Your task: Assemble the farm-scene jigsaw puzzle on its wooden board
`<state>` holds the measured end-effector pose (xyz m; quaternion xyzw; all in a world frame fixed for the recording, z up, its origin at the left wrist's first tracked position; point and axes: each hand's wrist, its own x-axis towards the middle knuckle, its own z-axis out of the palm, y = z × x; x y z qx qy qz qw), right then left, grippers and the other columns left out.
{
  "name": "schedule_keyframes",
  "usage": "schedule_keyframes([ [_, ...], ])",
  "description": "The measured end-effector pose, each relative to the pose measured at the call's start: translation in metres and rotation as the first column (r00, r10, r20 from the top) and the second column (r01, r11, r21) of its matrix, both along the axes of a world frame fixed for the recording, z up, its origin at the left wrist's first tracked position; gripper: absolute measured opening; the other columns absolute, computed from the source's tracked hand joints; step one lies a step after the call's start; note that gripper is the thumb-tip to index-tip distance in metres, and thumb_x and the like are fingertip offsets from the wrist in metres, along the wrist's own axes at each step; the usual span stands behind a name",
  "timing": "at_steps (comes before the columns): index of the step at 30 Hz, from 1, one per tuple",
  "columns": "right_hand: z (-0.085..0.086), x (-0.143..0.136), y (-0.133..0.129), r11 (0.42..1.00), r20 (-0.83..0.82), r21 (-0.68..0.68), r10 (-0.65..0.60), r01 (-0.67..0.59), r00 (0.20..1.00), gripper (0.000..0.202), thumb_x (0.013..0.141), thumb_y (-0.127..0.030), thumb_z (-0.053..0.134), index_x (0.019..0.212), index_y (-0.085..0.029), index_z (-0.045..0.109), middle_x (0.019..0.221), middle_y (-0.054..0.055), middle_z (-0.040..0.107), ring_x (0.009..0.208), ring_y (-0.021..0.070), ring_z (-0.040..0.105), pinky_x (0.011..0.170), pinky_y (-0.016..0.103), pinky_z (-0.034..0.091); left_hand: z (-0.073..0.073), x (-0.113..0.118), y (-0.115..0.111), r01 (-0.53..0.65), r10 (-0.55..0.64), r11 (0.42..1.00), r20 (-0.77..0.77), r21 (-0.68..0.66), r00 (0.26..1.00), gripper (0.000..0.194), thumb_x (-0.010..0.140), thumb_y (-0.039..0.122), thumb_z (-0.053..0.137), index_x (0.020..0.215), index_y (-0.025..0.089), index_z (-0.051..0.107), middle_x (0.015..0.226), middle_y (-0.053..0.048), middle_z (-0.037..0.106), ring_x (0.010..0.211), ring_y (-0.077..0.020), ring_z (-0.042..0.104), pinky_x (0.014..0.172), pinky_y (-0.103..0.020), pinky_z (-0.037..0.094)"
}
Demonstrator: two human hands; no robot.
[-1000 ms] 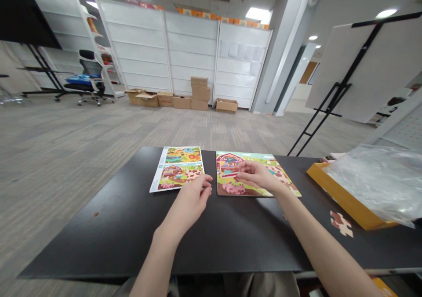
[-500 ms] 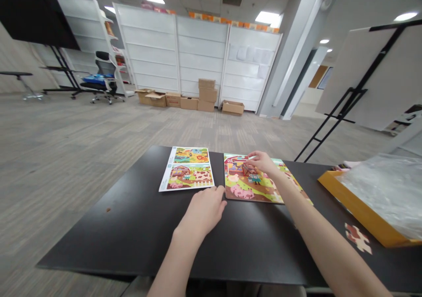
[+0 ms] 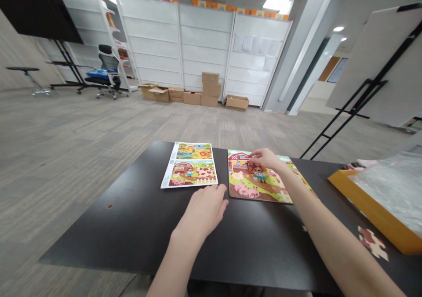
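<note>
- Our R hand (image 3: 266,158) is over the far part of the puzzle board (image 3: 245,191), fingertips at the barn; thumb & index near each other, can't tell if they're pinching a pc.
- Our L hand (image 3: 207,207) sits palm down just off the board's near L corner, fingers loosely bent, thumb a bit apart, nothing seen in it.
- Puzzle board lies along the table's far edge, R of the printed sheet (image 3: 187,167), which is nr the far L corner; small gap b/w them.
- Count: 1 board, 1 sheet w/ 2 pics (animals above, farm below), 1 yellow box (image 3: 389,222) w/ clear plastic (image 3: 392,182) toward the R side.
- Brown-&-cream puzzle bit (image 3: 372,243) lies just beside the box; can't tell if 1 pc or more joined. A small light thing (image 3: 303,229) is partly hidden by our R forearm.
- Surface: black table (image 3: 138,226), 1 small brown spot (image 3: 109,206) toward its L edge.
- Room: grey carpet (image 3: 82,134), 8 cardboard boxes (image 3: 210,89) by white shelving (image 3: 206,42), 1 office chair (image 3: 103,75), 1 stool (image 3: 26,69), 1 dark screen (image 3: 36,13), 1 white board (image 3: 365,59) on a blk stand.
</note>
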<state>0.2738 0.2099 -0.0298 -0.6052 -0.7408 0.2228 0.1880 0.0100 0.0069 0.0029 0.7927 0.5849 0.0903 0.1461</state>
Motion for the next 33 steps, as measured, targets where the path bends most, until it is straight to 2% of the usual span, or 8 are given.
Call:
schedule_keyframes([
  [3, 0.004, -0.001, 0.0, 0.996, 0.171, 0.091, -0.004, -0.012, 0.985, 0.03, 0.076, -0.036, 0.078, 0.098, -0.017, 0.08, 0.089, 0.008, 0.079, 0.078, 0.0219, 0.072, 0.067, 0.027, 0.053, 0.001, 0.001, 0.0, -0.007, 0.007, 1.0, -0.005, -0.008, 1.0, 0.024, 0.097, 0.026, 0.052, 0.117, 0.02, 0.063, 0.112, -0.011, 0.072, 0.105, -0.0297, 0.07, 0.086, -0.039, 0.052],
  [6, 0.009, -0.001, -0.001, 0.989, 0.249, 0.14, 0.015, -0.051, 0.968, 0.035, 0.08, -0.039, 0.073, 0.107, -0.018, 0.078, 0.095, 0.007, 0.079, 0.083, 0.0219, 0.071, 0.074, 0.028, 0.052, 0.003, 0.001, 0.0, -0.014, 0.013, 1.0, -0.015, -0.027, 1.0, 0.024, 0.096, 0.026, 0.054, 0.117, 0.02, 0.063, 0.113, -0.011, 0.072, 0.105, -0.0294, 0.069, 0.086, -0.039, 0.053],
  [10, 0.011, -0.002, -0.004, 0.984, 0.282, 0.103, 0.11, -0.144, 0.953, 0.028, 0.082, -0.035, 0.071, 0.106, -0.023, 0.079, 0.099, 0.003, 0.078, 0.079, 0.0189, 0.069, 0.072, 0.026, 0.051, 0.005, 0.0, 0.0, -0.015, 0.014, 0.999, -0.024, -0.039, 1.0, 0.023, 0.097, 0.026, 0.054, 0.117, 0.02, 0.063, 0.114, -0.01, 0.072, 0.106, -0.0287, 0.069, 0.087, -0.038, 0.053],
  [13, 0.01, -0.003, -0.006, 0.977, 0.288, 0.067, 0.174, -0.201, 0.942, 0.025, 0.081, -0.033, 0.073, 0.103, -0.024, 0.081, 0.098, 0.003, 0.078, 0.081, 0.0201, 0.07, 0.073, 0.025, 0.051, 0.003, 0.001, 0.0, -0.013, 0.012, 0.999, -0.026, -0.036, 1.0, 0.023, 0.097, 0.026, 0.054, 0.116, 0.02, 0.064, 0.114, -0.01, 0.072, 0.104, -0.0284, 0.07, 0.086, -0.038, 0.053],
  [20, 0.012, -0.004, -0.007, 0.948, 0.311, 0.105, 0.257, -0.302, 0.915, 0.024, 0.086, -0.028, 0.069, 0.106, -0.023, 0.081, 0.104, 0.007, 0.076, 0.092, 0.0225, 0.069, 0.084, 0.028, 0.051, -0.001, 0.001, 0.002, -0.005, 0.004, 1.0, -0.029, -0.021, 1.0, 0.023, 0.097, 0.028, 0.054, 0.117, 0.021, 0.063, 0.113, -0.01, 0.071, 0.105, -0.0288, 0.069, 0.086, -0.039, 0.052],
  [24, 0.004, -0.011, -0.008, 0.92, 0.289, 0.197, 0.275, -0.339, 0.917, 0.028, 0.093, -0.027, 0.062, 0.114, -0.022, 0.077, 0.107, 0.01, 0.071, 0.092, 0.0207, 0.068, 0.088, 0.029, 0.049, 0.002, 0.001, 0.001, -0.004, 0.003, 0.999, -0.038, -0.036, 0.999, 0.023, 0.097, 0.027, 0.053, 0.117, 0.02, 0.063, 0.113, -0.009, 0.071, 0.105, -0.0291, 0.069, 0.086, -0.039, 0.053],
  [29, -0.016, -0.018, -0.004, 0.895, 0.321, 0.228, 0.303, -0.384, 0.897, 0.029, 0.096, -0.024, 0.057, 0.118, -0.022, 0.076, 0.106, 0.01, 0.068, 0.089, 0.0193, 0.066, 0.085, 0.028, 0.048, 0.002, 0.002, 0.001, 0.0, -0.001, 0.999, -0.04, -0.039, 0.999, 0.023, 0.097, 0.027, 0.053, 0.117, 0.02, 0.063, 0.113, -0.009, 0.071, 0.105, -0.0286, 0.069, 0.087, -0.039, 0.052],
  [33, -0.016, -0.02, -0.005, 0.883, 0.349, 0.241, 0.309, -0.403, 0.885, 0.027, 0.097, -0.024, 0.056, 0.115, -0.022, 0.077, 0.102, 0.01, 0.069, 0.091, 0.0205, 0.065, 0.085, 0.029, 0.048, 0.0, 0.001, 0.002, 0.005, -0.006, 1.0, -0.037, -0.03, 0.999, 0.023, 0.097, 0.027, 0.053, 0.116, 0.02, 0.063, 0.114, -0.009, 0.071, 0.107, -0.028, 0.068, 0.088, -0.038, 0.052],
])
